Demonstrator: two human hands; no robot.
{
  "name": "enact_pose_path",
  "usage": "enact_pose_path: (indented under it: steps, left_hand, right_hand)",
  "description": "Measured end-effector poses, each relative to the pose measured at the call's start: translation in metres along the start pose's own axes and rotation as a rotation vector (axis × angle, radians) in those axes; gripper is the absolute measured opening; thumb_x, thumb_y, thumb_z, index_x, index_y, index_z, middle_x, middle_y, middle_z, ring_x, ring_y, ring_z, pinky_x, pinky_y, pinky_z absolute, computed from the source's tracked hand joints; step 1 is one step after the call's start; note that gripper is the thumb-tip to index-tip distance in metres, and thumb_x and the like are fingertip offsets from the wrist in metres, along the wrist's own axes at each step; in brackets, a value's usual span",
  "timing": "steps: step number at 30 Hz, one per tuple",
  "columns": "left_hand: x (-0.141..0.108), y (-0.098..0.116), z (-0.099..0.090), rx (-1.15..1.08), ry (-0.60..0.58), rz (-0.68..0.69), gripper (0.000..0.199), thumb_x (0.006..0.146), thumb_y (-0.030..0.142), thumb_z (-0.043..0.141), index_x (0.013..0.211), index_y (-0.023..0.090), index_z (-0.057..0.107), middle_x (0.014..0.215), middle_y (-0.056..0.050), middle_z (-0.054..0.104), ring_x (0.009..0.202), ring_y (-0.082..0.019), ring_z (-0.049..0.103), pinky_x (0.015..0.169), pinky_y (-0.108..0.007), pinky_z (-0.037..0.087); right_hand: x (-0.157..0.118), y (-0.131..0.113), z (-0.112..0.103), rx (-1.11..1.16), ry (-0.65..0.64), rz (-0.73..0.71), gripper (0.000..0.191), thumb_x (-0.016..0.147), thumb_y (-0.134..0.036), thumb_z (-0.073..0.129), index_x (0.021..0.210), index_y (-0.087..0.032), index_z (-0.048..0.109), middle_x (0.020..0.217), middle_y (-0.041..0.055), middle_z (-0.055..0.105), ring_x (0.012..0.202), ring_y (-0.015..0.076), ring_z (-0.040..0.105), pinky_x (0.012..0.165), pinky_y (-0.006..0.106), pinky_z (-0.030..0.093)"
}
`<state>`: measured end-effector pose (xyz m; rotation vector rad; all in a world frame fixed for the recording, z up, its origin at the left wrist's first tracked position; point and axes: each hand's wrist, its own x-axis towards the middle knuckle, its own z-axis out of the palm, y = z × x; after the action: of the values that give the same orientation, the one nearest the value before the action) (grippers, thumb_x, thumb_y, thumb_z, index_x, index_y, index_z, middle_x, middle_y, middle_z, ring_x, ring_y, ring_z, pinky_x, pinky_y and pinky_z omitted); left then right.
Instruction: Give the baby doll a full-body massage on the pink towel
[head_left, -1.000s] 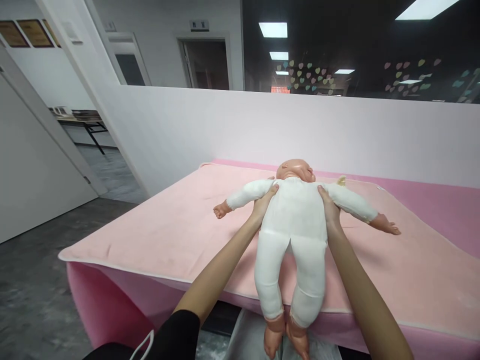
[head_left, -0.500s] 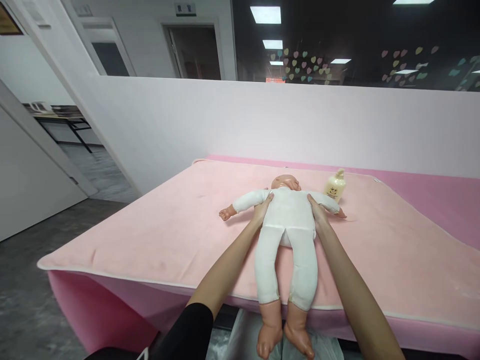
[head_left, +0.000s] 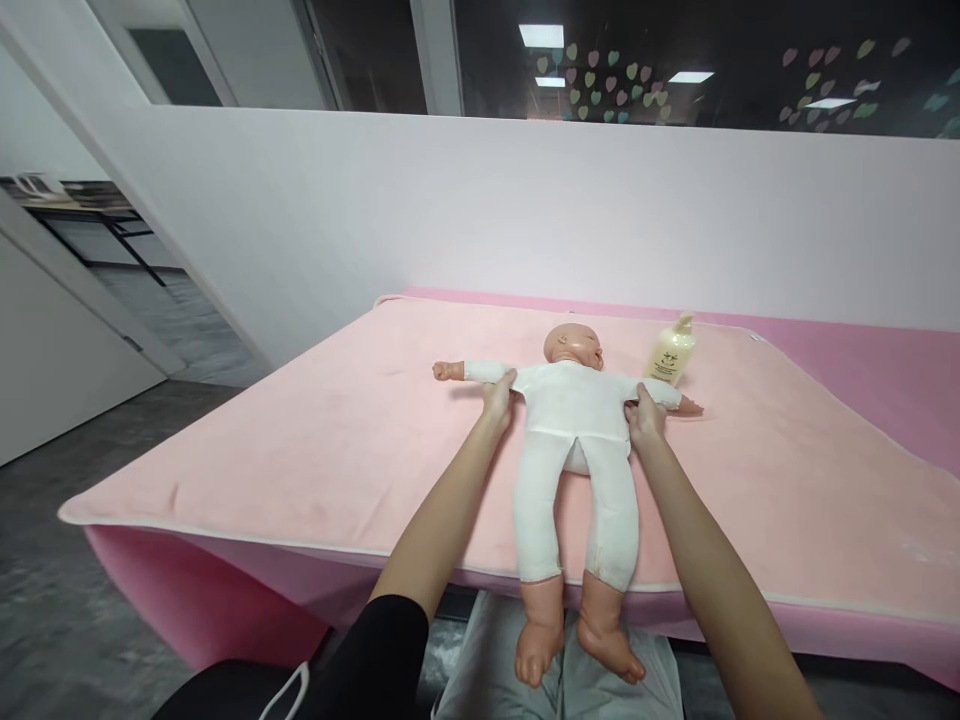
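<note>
A baby doll [head_left: 576,405] with a white cloth body lies on its back on a pink mat [head_left: 315,430]. Its head is turned to the right, its arms are spread, and its feet hang past the near edge. My left hand [head_left: 499,400] is closed around the doll's upper arm on the left, thumb on top. Around the other upper arm, close to the shoulder, my right hand [head_left: 645,415] is wrapped. Just behind the doll's arm on the right stands a pale yellow pump bottle [head_left: 671,352].
The mat covers a table with a pink cloth [head_left: 202,590] hanging down its side. A white wall [head_left: 480,210] rises behind, with a dark window [head_left: 712,70] above it. To the left are a door [head_left: 67,340] and grey floor [head_left: 45,600].
Both my hands have moved from the sides of the doll's chest outward onto its upper arms. The doll's arm on the left now lies straighter out. The camera view has tilted slightly down.
</note>
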<state>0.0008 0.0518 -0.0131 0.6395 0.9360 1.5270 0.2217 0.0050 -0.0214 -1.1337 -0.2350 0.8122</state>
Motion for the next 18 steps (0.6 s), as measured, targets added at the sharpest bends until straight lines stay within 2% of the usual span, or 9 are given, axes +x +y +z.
enact_pose_path:
  steps: [2, 5, 9, 12, 15, 18]
  left_hand:
    - [0.007, 0.005, -0.007, -0.017, 0.063, 0.071, 0.022, 0.065, 0.015, 0.068, 0.08, 0.016, 0.053, 0.079, -0.003, 0.063, 0.083, -0.018, 0.062, 0.084, -0.034, 0.049]
    - [0.014, 0.012, -0.014, -0.026, 0.19, 0.099, 0.025, 0.066, 0.013, 0.066, 0.085, 0.018, 0.05, 0.086, -0.003, 0.061, 0.088, -0.017, 0.061, 0.085, -0.03, 0.048]
    - [0.02, 0.026, -0.023, 0.05, 0.488, 0.194, 0.03, 0.066, 0.012, 0.064, 0.087, 0.02, 0.045, 0.082, 0.002, 0.055, 0.083, -0.011, 0.059, 0.084, -0.024, 0.046]
    - [0.022, 0.039, -0.034, 0.094, 0.631, 0.217, 0.03, 0.069, 0.011, 0.059, 0.093, 0.019, 0.043, 0.081, 0.002, 0.053, 0.082, -0.012, 0.059, 0.081, -0.025, 0.047]
    - [0.021, 0.052, -0.045, 0.116, 0.726, 0.242, 0.044, 0.071, 0.008, 0.051, 0.11, 0.02, 0.037, 0.099, -0.004, 0.056, 0.096, -0.016, 0.059, 0.087, -0.03, 0.045]
    - [0.012, 0.059, -0.042, 0.25, 0.768, 0.461, 0.054, 0.072, 0.004, 0.047, 0.121, 0.022, 0.033, 0.125, -0.009, 0.049, 0.118, -0.017, 0.049, 0.101, -0.032, 0.036]
  right_hand:
    - [0.006, -0.003, -0.004, 0.044, 0.026, 0.009, 0.021, 0.069, -0.029, 0.058, 0.085, -0.021, 0.047, 0.086, 0.001, 0.063, 0.081, 0.0142, 0.064, 0.067, 0.029, 0.057]
    - [0.017, -0.012, -0.012, 0.041, 0.07, -0.023, 0.025, 0.069, -0.029, 0.056, 0.091, -0.022, 0.045, 0.098, 0.0024, 0.061, 0.091, 0.0149, 0.063, 0.07, 0.031, 0.057]
    - [0.026, -0.025, -0.023, -0.051, 0.253, -0.094, 0.024, 0.068, -0.023, 0.05, 0.092, -0.021, 0.044, 0.105, 0.0033, 0.058, 0.095, 0.0142, 0.062, 0.073, 0.028, 0.056]
    - [0.027, -0.035, -0.03, -0.128, 0.35, -0.133, 0.02, 0.067, -0.016, 0.045, 0.087, -0.02, 0.046, 0.108, 0.006, 0.057, 0.101, 0.0152, 0.059, 0.083, 0.027, 0.052]
    - [0.023, -0.041, -0.033, -0.202, 0.415, -0.148, 0.023, 0.066, -0.015, 0.045, 0.089, -0.018, 0.05, 0.109, 0.011, 0.057, 0.106, 0.0216, 0.056, 0.092, 0.035, 0.047]
    - [0.014, -0.042, -0.029, -0.376, 0.447, -0.326, 0.042, 0.067, -0.018, 0.047, 0.109, -0.014, 0.049, 0.128, 0.0165, 0.047, 0.124, 0.0248, 0.043, 0.103, 0.038, 0.037]
